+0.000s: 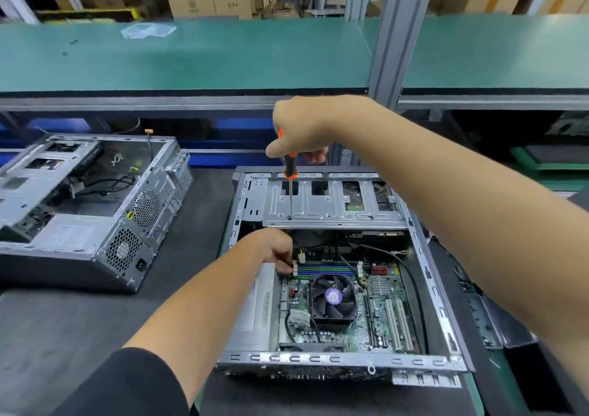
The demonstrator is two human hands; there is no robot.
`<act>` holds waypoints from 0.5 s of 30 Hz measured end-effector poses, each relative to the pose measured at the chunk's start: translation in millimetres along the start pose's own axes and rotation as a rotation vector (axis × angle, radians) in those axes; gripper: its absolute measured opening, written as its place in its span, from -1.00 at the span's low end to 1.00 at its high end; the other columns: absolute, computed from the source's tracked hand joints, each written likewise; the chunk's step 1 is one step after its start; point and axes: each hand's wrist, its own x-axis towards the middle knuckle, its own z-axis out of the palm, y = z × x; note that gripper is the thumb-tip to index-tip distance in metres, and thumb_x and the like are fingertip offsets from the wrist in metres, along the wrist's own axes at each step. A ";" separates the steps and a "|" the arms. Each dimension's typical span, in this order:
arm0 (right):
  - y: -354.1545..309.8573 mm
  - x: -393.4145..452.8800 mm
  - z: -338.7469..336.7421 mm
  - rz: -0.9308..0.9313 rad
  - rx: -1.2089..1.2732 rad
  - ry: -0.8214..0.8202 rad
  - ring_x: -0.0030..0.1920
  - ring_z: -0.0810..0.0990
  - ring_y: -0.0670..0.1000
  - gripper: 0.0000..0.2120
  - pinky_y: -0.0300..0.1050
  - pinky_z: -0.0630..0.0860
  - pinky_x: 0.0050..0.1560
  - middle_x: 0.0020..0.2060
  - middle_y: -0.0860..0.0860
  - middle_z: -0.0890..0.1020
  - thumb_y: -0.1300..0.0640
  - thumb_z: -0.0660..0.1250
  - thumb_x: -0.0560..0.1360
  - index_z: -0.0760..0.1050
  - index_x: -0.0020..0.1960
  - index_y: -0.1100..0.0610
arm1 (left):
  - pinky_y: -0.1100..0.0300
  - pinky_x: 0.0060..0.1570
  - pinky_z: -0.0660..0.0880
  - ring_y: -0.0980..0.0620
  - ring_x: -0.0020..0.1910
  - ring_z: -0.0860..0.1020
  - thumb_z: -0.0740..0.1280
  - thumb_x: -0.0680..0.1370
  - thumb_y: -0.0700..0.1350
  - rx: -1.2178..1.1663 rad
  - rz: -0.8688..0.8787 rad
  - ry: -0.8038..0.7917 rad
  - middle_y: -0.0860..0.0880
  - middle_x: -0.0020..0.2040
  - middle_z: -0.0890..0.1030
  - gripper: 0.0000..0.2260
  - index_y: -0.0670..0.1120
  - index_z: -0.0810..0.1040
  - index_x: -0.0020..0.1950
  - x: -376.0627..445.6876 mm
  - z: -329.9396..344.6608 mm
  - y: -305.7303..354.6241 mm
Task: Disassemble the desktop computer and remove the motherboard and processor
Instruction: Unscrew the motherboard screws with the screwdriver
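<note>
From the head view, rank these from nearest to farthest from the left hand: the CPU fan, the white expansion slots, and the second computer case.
Measured from the left hand:
1. CPU fan, just to its right and toward the viewer on the motherboard.
2. White expansion slots, further right, near the case's right wall.
3. Second computer case, off to the left on the dark mat, apart from the case being worked on.

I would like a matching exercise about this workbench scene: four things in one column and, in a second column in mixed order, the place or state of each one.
Things:
1. orange-and-black screwdriver
2. black cooler fan with purple label
3. second grey computer case
4. clear plastic bag

Places or states:
A. on the green upper shelf
B. stands left of the opened computer
C. held upright by the right hand, tip on the silver drive bracket
D. mounted on the green motherboard

Pairs: 1-C, 2-D, 3-B, 4-A
</note>
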 end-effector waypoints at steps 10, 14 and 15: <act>-0.5 -5.0 -7.1 -0.090 -0.101 -0.051 -0.30 0.68 -0.09 -0.96 -0.15 0.54 -0.23 -0.33 -0.06 0.63 0.12 0.34 0.50 0.55 -0.08 0.07 | 0.17 -0.44 0.60 -0.03 -0.30 0.53 0.13 0.61 -0.33 -0.089 0.044 -0.011 -0.24 0.05 0.45 -0.92 -0.27 0.33 0.09 -4.9 1.5 -2.0; 0.6 -2.4 -4.0 -0.063 -0.105 -0.013 -0.42 0.67 -0.06 -0.84 -0.17 0.50 -0.28 -0.54 -0.05 0.61 0.04 0.28 0.50 0.51 -0.14 0.13 | 0.21 -0.45 0.58 0.04 -0.47 0.54 0.11 0.60 -0.36 0.013 0.050 0.012 -0.19 -0.17 0.48 -0.90 -0.28 0.41 -0.01 -7.2 1.7 -1.8; 0.6 -1.7 -3.1 -0.044 -0.082 -0.008 -0.45 0.66 -0.03 -0.80 -0.16 0.53 -0.28 -0.58 -0.06 0.60 0.02 0.27 0.50 0.48 -0.15 0.15 | 0.22 -0.46 0.57 0.05 -0.52 0.53 0.10 0.60 -0.36 0.060 0.058 0.019 -0.20 -0.15 0.49 -0.89 -0.31 0.40 0.05 -7.2 2.9 -1.3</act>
